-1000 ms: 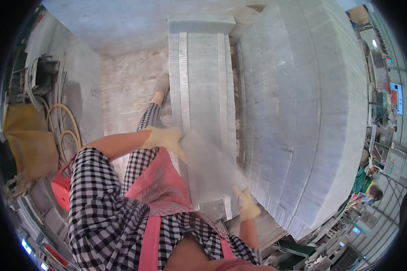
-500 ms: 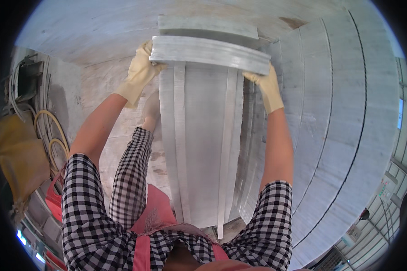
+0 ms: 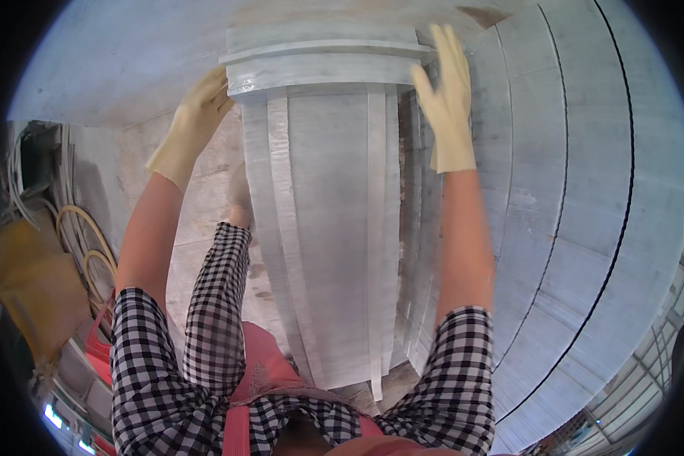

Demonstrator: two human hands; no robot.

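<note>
A pale grey strip (image 3: 327, 70), like stone or metal, lies crosswise at the far end of a stack of long grey slabs (image 3: 330, 228). My left hand (image 3: 194, 118), in a cream glove, is at the strip's left end with fingers stretched out; whether the fingertips touch it I cannot tell. Past the strip's right end, my gloved right hand (image 3: 447, 106) is open, fingers up and thumb apart, holding nothing. Two narrow pale battens, a left batten (image 3: 285, 167) and a right batten (image 3: 375, 190), run lengthwise on the top slab.
Large grey slabs (image 3: 577, 197) lean in a row on the right, dark gaps between them. My checked trouser leg (image 3: 219, 304) stands left of the stack. Farther left are a yellow-brown sheet (image 3: 38, 281), a coiled hose (image 3: 80, 216) and a red plastic object (image 3: 99, 346).
The strip has come down onto the far end of the stack. Both hands have let go of it; the right has risen with spread fingers, the left has drawn slightly outward.
</note>
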